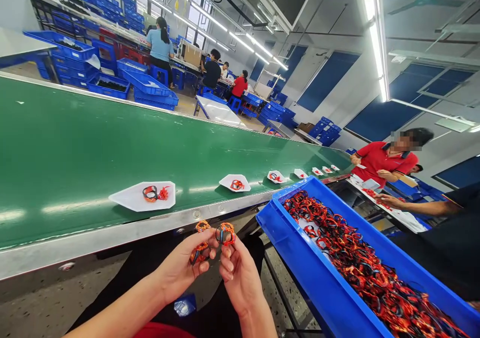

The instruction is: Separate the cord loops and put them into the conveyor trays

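**My left hand point(182, 273) and right hand point(240, 278), pinching floppy loops at the belt**

Left's got an orange-and-black cord loop point(199, 253), right's got a second loop point(226, 234), both up in front of me just over the belt edge. Each is clamped between fingertips and thumb, hands just beside each other. Can't tell if the two loops are linked. They look light and soft, and I'd guess they snag easily, so pinching the rim seems best.

To my right, a blue plastic bin point(337, 298) holds a tangled heap of loops point(375, 273). Past the steel rail point(112, 233), white paper trays point(141, 196) sit along a green conveyor belt point(75, 148), each with loops on it. A co-worker in a red shirt point(386, 160) stands past the bin, and blue crates point(71, 58) line the room.
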Demonstrator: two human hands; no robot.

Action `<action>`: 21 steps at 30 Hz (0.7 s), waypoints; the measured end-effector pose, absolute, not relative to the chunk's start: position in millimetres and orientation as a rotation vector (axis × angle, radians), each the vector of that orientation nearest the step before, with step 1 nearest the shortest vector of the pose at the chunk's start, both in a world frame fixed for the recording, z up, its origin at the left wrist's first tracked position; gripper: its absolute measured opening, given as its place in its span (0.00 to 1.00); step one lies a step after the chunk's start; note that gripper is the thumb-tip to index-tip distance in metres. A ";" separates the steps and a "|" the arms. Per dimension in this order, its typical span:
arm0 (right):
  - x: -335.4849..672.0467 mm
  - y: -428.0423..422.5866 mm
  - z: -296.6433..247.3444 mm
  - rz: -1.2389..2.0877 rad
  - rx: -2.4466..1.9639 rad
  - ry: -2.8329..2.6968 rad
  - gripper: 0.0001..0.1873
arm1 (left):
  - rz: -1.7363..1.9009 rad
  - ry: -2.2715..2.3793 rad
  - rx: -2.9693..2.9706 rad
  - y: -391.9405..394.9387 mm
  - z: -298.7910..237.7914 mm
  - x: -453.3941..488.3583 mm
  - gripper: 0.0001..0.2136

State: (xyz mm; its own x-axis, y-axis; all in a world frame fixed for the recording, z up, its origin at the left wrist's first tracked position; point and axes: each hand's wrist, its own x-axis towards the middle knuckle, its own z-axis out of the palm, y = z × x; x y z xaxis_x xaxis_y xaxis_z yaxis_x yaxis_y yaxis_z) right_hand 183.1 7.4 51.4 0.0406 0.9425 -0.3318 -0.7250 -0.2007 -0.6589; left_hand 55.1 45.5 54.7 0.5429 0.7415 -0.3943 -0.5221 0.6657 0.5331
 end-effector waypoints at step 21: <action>180.3 -6.5 56.2 1.661 -0.743 -0.205 0.11 | 0.688 0.659 0.407 36.2 43.4 61.2 0.09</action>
